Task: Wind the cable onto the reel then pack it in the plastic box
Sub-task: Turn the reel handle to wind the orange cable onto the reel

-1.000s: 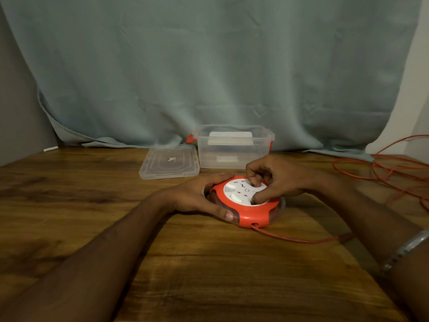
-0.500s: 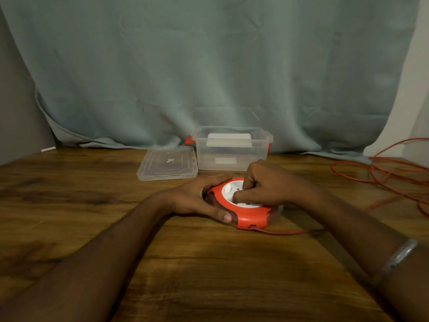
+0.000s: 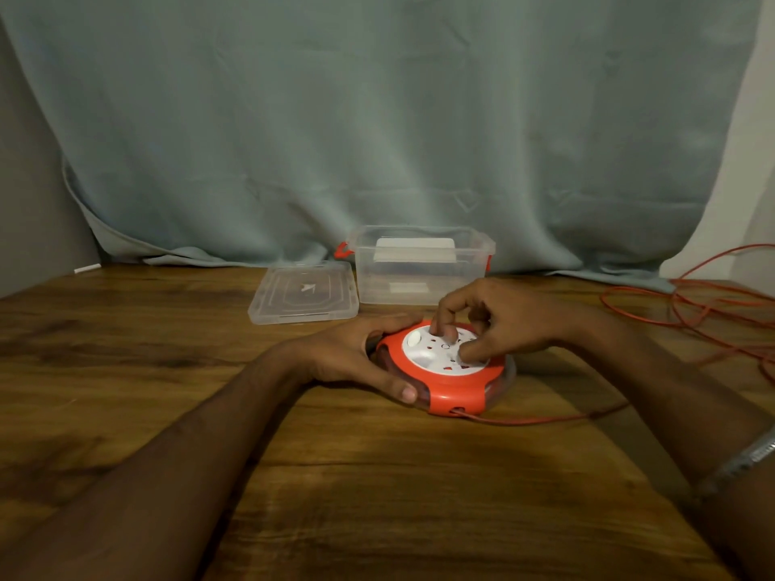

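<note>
Curled fingertips (image 3: 441, 329) of the right hand (image 3: 503, 318) press down on the white disc (image 3: 436, 353) at the centre of a red reel (image 3: 455, 387), with the thumb set against the disc's near side, so the digits are bent and planted on it rather than spread flat. The left hand (image 3: 356, 354) grips the reel's left edge, fingers curved over the far rim and the thumb laid along the near rim, its nail facing the camera. The reel lies flat on a wooden table (image 3: 377, 496), in front of the person and roughly at the middle of the view. A red cable (image 3: 545, 420) leaves a slot in the reel's near side, runs right along the tabletop and passes behind the right forearm; more of it lies in loose loops at the table's far right, well apart from the reel. Just behind the reel stands a clear plastic box (image 3: 421, 266), open at the top, with red clasps at both ends and a white label showing through its walls. Its clear lid (image 3: 305, 296) lies flat on the table, just beside the box on the left. A bracelet (image 3: 746, 459) circles the right wrist near the frame's edge. A pale blue-grey curtain (image 3: 377, 119) hangs behind the table, its hem pooling on the wood.
</note>
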`<state>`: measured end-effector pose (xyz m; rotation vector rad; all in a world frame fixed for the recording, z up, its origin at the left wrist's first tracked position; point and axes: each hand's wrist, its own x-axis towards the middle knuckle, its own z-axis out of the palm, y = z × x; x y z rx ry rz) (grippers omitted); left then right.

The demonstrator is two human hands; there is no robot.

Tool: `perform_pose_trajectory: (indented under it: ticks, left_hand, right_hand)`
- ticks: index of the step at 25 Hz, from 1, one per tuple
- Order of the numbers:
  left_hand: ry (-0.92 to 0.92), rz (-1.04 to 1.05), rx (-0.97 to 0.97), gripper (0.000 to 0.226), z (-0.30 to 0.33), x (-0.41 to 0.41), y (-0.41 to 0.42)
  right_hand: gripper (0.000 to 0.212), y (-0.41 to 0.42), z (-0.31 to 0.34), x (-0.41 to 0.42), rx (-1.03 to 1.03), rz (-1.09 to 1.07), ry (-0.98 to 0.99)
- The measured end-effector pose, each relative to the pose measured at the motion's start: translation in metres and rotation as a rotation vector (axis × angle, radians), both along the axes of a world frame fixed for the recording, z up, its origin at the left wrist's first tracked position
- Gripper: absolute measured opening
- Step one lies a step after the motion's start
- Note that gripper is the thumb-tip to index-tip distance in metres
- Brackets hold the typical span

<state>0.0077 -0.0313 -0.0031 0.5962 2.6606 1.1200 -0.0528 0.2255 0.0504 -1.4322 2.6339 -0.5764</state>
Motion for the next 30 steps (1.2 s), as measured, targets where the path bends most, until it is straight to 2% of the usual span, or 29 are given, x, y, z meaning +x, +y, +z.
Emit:
perform_pose_trajectory:
  ticks: [4, 9, 14, 17, 22, 27, 28, 30]
  left_hand:
    - [-0.01, 0.016, 0.001, 0.131, -0.003, -0.002, -0.002]
    - [0.034, 0.048, -0.023, 0.134, -0.004, 0.0, 0.001]
    - [0.054, 0.061, 0.001, 0.147, -0.006, -0.003, -0.002]
    - [0.078, 0.077, 0.002, 0.143, -0.008, -0.005, -0.002]
    - [0.103, 0.074, 0.019, 0.121, -0.006, -0.002, 0.0]
    - [0.109, 0.072, 0.023, 0.135, -0.006, -0.003, 0.0]
    - [0.105, 0.07, 0.027, 0.13, -0.005, -0.001, 0.001]
    - [0.101, 0.046, 0.061, 0.101, -0.004, 0.0, 0.002]
  right_hand:
    - [0.037, 0.007, -0.001, -0.012, 0.009, -0.014, -0.077]
    - [0.045, 0.014, -0.005, -0.016, -0.08, -0.004, -0.188]
    - [0.042, 0.008, -0.005, -0.007, -0.092, -0.045, -0.092]
    - [0.037, 0.003, -0.006, -0.002, -0.037, -0.055, 0.027]
    - [0.048, -0.007, -0.009, 0.006, 0.004, -0.066, 0.129]
    - [0.06, -0.018, -0.017, 0.009, -0.028, -0.113, 0.255]
    - [0.059, -0.019, -0.017, 0.01, -0.042, -0.124, 0.27]
    - [0.04, -0.019, -0.015, 0.011, -0.079, -0.12, 0.291]
